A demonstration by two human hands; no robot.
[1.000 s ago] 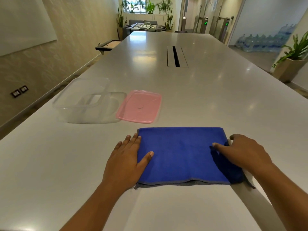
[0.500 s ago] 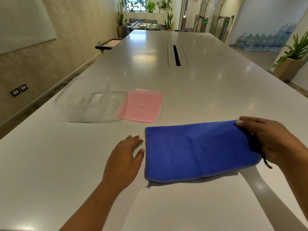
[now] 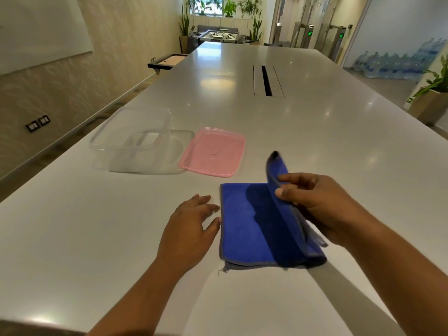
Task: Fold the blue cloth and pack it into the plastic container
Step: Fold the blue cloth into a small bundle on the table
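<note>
The blue cloth (image 3: 247,226) with a grey hem lies folded on the white table (image 3: 72,238) in front of me. My right hand (image 3: 315,204) pinches its right edge between thumb and fingers and holds that half lifted upright over the left half. My left hand (image 3: 191,229) rests flat on the table just left of the cloth, fingers apart, holding nothing. The clear plastic container (image 3: 131,132) stands open at the left, farther back, tilted onto a clear flat piece. Its pink lid (image 3: 213,151) lies flat beside it on the right.
A cable slot (image 3: 266,80) runs along the table's middle, farther away. The table's left edge drops to the floor by a wall with sockets (image 3: 37,123). A potted plant (image 3: 434,98) stands off the right side.
My right hand took the cloth's right edge, lifted it and swung it leftward over the rest. My left hand slid off the cloth onto the table beside it.
</note>
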